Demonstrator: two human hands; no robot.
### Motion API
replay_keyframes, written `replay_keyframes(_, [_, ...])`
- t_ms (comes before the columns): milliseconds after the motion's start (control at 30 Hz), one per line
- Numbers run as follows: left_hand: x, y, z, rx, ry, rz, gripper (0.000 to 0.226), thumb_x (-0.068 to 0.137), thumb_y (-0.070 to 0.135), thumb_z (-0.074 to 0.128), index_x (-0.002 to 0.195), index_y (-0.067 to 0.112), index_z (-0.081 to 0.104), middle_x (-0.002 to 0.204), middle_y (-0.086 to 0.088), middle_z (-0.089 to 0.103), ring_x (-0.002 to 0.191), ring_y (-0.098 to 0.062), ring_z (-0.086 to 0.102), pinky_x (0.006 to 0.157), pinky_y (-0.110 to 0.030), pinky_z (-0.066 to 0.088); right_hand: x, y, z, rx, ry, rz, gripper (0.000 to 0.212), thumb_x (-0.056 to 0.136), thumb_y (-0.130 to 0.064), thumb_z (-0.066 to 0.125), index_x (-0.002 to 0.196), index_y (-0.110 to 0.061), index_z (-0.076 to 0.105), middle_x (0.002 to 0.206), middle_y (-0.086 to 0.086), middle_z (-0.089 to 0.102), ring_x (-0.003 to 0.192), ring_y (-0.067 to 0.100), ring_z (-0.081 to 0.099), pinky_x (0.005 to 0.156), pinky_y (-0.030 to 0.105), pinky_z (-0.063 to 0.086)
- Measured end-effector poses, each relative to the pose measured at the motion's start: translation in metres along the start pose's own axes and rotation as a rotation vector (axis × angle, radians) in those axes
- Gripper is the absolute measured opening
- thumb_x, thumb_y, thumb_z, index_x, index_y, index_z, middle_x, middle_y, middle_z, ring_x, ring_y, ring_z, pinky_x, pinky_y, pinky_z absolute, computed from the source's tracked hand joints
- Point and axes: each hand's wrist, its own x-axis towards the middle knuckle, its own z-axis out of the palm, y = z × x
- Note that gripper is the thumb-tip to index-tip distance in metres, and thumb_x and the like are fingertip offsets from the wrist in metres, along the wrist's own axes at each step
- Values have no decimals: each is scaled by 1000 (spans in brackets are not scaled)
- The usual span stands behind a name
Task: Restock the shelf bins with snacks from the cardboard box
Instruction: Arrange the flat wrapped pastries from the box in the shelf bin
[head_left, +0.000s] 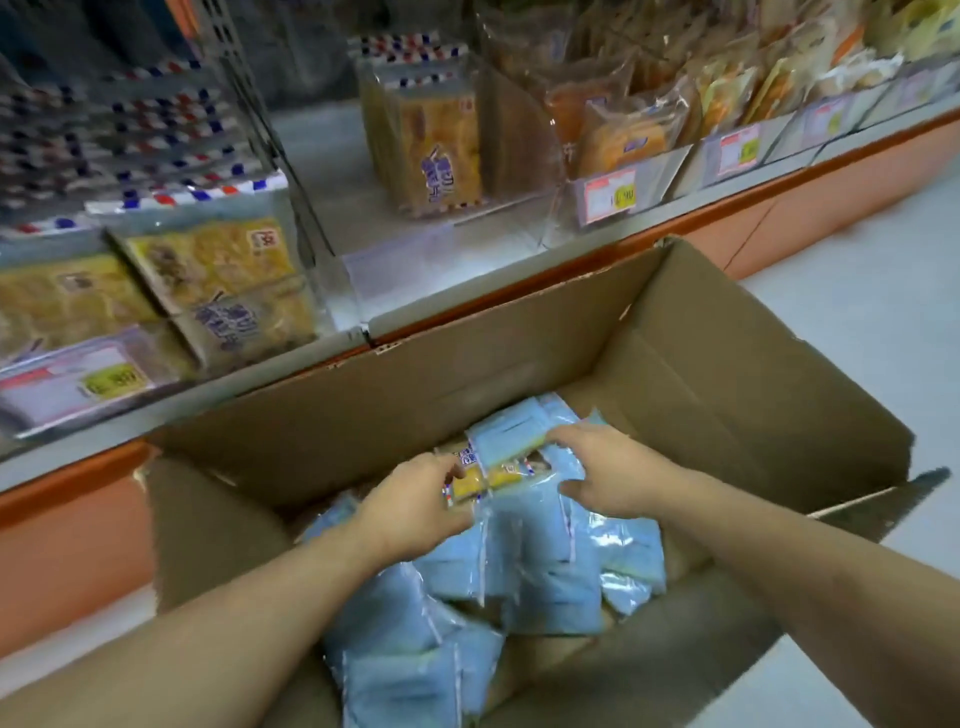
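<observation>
Shop aisle, price tags (609, 196) on shelf bins (631, 189), packaged snacks (431, 150) on display

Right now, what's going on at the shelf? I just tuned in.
A person is reaching into an open cardboard box standing in front of a low shelf. The left hand and right hand are both closing on snack packets piled in the box, mostly blue side up, gripping a small bunch at the top. On the shelf, the middle bin holds only a short row at the back, while the left bin looks well filled. Nothing has been lifted out yet.
</observation>
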Motion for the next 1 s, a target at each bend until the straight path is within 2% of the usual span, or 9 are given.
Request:
replay_keyframes(133, [21,-30,51,-18,-152,-34,68,80,43,87,139,24,59,140,2,60,128,-16,56,103,-23,39,32,5,34,-82,-219,3,72,97,-27,69,161,-26,36,160,0,41,148,26,41,115,38,41])
replay_keyframes(267, [40,-51,93,-57,-257,9,99,77,40,91,161,25,39,168,8,33,151,-13,35,118,-18,24,70,10,67,-138,-325,25,74,98,-22,66,163,-23,31,167,3,33,154,29,33,120,40,37])
replay_keyframes(333, [46,-60,108,-52,-277,18,97,79,33,90,161,25,38,170,11,26,154,-13,32,122,-21,24,82,14,81,-188,-336,41,72,96,-21,66,161,-21,35,164,6,38,150,31,38,118,41,41])
replay_keyframes(467, [51,-70,122,8,-164,10,70,81,31,84,145,31,55,158,13,43,140,-22,46,117,-31,37,87,18,99,-225,-317,98,57,90,-20,71,143,-17,49,140,11,53,127,33,54,90,37,51])
replay_keyframes(600, [57,-72,120,-26,-119,-18,43,85,33,84,125,29,69,139,7,55,132,-22,48,111,-33,40,81,18,106,-248,-257,124,48,89,-21,70,134,-20,55,136,10,50,127,33,52,100,38,49])
replay_keyframes(700, [55,-73,115,-74,-69,-45,33,85,30,85,116,28,72,124,5,58,125,-19,50,107,-30,42,77,13,107,-270,-201,130,34,88,-16,67,122,-21,62,128,8,52,123,31,50,99,38,44])
replay_keyframes(800, [50,-70,100,-144,-28,-88,25,86,24,84,108,28,74,111,7,61,110,-15,56,90,-24,43,74,10,104,-268,-180,98,17,88,-11,65,96,-26,65,110,1,65,107,26,57,90,35,40])
replay_keyframes(900, [47,-66,82,-263,29,-170,17,85,21,86,93,29,73,97,10,70,91,-15,65,72,-24,49,70,14,93,-121,-165,82,20,89,-10,68,83,-27,61,90,-8,65,89,20,55,80,28,34])
replay_keyframes(1000, [44,-55,57,-350,75,-145,18,84,19,87,93,27,73,98,10,70,90,-13,65,68,-16,43,70,10,69,90,-130,86,19,91,-12,71,80,-25,61,79,-12,60,80,16,59,68,24,46])
